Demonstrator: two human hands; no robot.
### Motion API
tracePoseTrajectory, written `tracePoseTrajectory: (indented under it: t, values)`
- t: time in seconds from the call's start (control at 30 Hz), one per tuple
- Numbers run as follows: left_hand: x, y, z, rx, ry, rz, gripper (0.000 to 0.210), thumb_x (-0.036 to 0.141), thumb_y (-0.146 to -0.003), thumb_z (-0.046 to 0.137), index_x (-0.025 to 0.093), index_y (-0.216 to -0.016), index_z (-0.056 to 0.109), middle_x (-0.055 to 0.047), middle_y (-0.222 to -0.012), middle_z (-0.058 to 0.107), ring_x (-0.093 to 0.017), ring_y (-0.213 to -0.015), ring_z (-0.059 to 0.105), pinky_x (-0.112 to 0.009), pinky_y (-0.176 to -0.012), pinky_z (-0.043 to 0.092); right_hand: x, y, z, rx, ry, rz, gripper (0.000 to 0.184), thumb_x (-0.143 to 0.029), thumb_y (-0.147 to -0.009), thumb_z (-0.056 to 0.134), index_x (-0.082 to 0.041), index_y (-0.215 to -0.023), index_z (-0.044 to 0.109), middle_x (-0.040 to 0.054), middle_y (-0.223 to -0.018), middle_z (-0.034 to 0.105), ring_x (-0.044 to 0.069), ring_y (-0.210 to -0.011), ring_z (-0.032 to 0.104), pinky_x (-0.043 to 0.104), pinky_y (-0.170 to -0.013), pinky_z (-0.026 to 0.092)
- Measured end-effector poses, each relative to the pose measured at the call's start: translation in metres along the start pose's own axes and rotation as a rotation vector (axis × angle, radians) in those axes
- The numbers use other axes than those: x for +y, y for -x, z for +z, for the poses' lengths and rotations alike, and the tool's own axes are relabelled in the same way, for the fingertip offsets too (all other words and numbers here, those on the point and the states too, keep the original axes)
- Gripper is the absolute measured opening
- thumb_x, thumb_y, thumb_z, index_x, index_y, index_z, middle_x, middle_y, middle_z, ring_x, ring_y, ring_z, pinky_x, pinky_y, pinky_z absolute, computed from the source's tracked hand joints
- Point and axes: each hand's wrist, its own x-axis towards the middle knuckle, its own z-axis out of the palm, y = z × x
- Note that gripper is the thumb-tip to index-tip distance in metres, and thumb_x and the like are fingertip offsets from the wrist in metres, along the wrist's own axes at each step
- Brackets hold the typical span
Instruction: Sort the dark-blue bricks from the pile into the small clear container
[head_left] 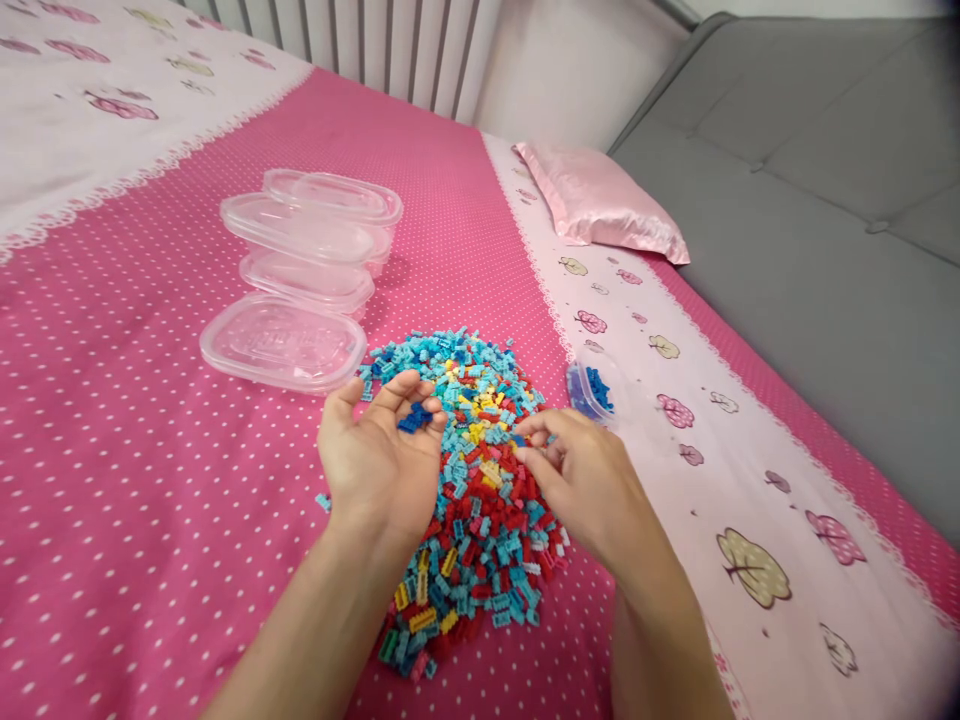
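My left hand [379,455] is turned palm up over the pile, fingers curled around a few dark blue building bricks [415,418]. Beneath and between my hands lies a heap of small building bricks [487,400] in light blue, red, yellow and other colours. At the heap's right side my right hand [574,465] is closed, thumb and fingertips pinching a small blue brick [519,441]. Just beyond that hand, a clear plastic tub [577,392] holds dark blue bricks.
Several clear plastic tubs and lids [285,340] stand at the left behind the heap. All of it rests on a pink dotted bedspread [135,480]. A pink pillow [607,205] lies at the back right, against a grey padded headboard [810,150]. One loose brick [323,502] lies left of the heap.
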Motion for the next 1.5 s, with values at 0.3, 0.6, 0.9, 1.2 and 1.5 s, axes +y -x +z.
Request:
tracePoseTrajectory:
  t: [0.3, 0.6, 0.9, 1.2, 1.5]
  values:
    - [-0.022, 0.015, 0.007, -0.117, -0.144, -0.319, 0.035, 0.031, -0.085, 0.033, 0.008, -0.076, 0.058, -0.011, -0.074, 0.057, -0.015, -0.065, 0.055, -0.025, -0.059, 0.051, -0.02, 0.014, -0.021, 0.369, -0.185, -0.226, 0.015, -0.019, -0.08, 0.057, -0.021, -0.093, 0.063, 0.0, -0.082, 0.058, 0.01, -0.062, 0.052, 0.025, -0.062, 0.045]
    - [-0.017, 0.009, 0.003, -0.115, -0.098, -0.32, 0.026, 0.023, -0.085, 0.033, 0.009, -0.078, 0.054, -0.009, -0.074, 0.053, -0.013, -0.065, 0.053, -0.024, -0.058, 0.05, 0.002, -0.001, -0.004, 0.424, -0.156, -0.091, 0.022, -0.021, -0.085, 0.048, -0.021, -0.103, 0.061, 0.0038, -0.095, 0.062, 0.015, -0.079, 0.058, 0.029, -0.07, 0.049]
    - [-0.004, 0.003, 0.004, -0.026, -0.088, -0.139, 0.024, 0.023, -0.082, 0.033, 0.012, -0.072, 0.051, -0.006, -0.069, 0.049, -0.012, -0.061, 0.048, -0.02, -0.05, 0.044, 0.028, -0.013, 0.016, -0.203, 0.019, -0.084, 0.035, -0.024, -0.089, 0.039, -0.017, -0.121, 0.053, 0.0095, -0.118, 0.055, 0.02, -0.11, 0.05, 0.036, -0.095, 0.039]
    - [-0.003, 0.001, 0.003, -0.021, -0.085, -0.139, 0.022, 0.023, -0.081, 0.034, 0.013, -0.071, 0.05, -0.005, -0.067, 0.049, -0.012, -0.059, 0.048, -0.02, -0.049, 0.043, 0.009, 0.013, -0.019, -0.44, 0.071, -0.185, 0.033, -0.016, -0.087, 0.042, -0.028, -0.11, 0.062, 0.003, -0.109, 0.06, 0.018, -0.1, 0.055, 0.032, -0.088, 0.043]
    - [-0.002, -0.002, 0.002, -0.011, -0.066, -0.131, 0.018, 0.022, -0.08, 0.036, 0.014, -0.072, 0.05, -0.005, -0.068, 0.05, -0.012, -0.059, 0.048, -0.021, -0.049, 0.043, 0.037, 0.015, -0.025, -0.4, 0.21, 0.001, 0.029, -0.013, -0.078, 0.05, -0.031, -0.09, 0.069, -0.0006, -0.094, 0.068, 0.02, -0.087, 0.061, 0.031, -0.072, 0.046]
